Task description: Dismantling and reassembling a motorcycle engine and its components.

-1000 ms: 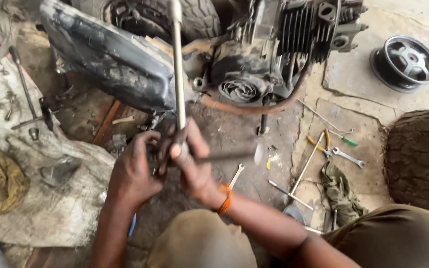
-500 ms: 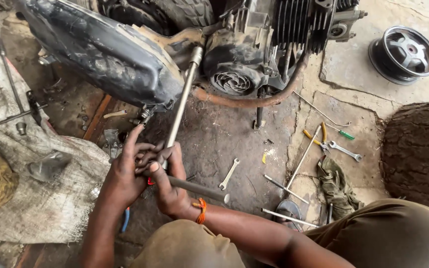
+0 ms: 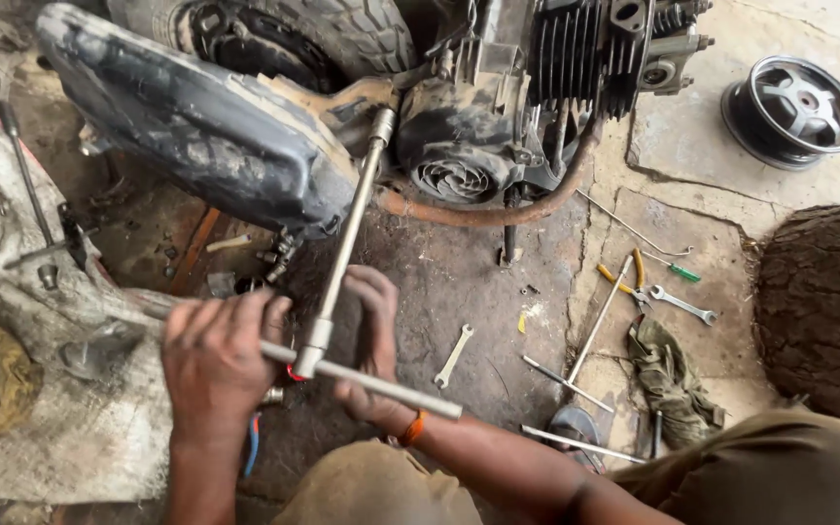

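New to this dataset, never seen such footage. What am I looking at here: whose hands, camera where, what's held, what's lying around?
The single view comes from a camera worn on a person's head, looking down at their own two bare hands; there is no robot.

Both hands grip a long T-handle socket wrench. The left hand and the right hand hold its crossbar, one on each side of the shaft. The shaft's far end sits on a fitting of a dirty scooter engine, beside a black cover and a tyre.

On the concrete floor lie a small spanner, yellow-handled pliers, a green screwdriver, thin rods, a rag and a loose wheel rim.
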